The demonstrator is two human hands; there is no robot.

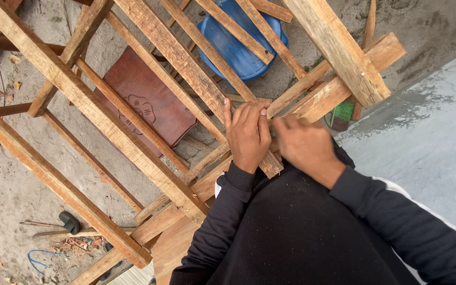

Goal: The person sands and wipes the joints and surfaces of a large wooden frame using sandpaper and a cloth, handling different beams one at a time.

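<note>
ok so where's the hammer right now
In the head view, the black-headed hammer with a wooden handle lies on the sandy ground at lower left, just left of the wooden slat frame, far from both hands.

- Pale tan, rough-sawn wooden slat frame [133,142]: orange-brown grain streaks, darker brown on the lower rails.
- Round blue plastic basin [233,50]: solid bright blue, seen between the slats.
- Reddish-brown rectangular panel [149,100]: dull maroon, with an embossed flower outline near its middle.
- Black long-sleeved top [291,232]: plain black; a white stripe along the right sleeve, white edge at the left cuff.
- Hammer with black head and light wooden handle [67,226]: lying on grey-beige sandy ground.
- Thin blue cord [40,258]: bright blue loop on the sand.
- Small green object [343,112]: green, striped darker.
- Smooth concrete slab [434,137]: pale blue-grey, darker damp blotches.
</note>
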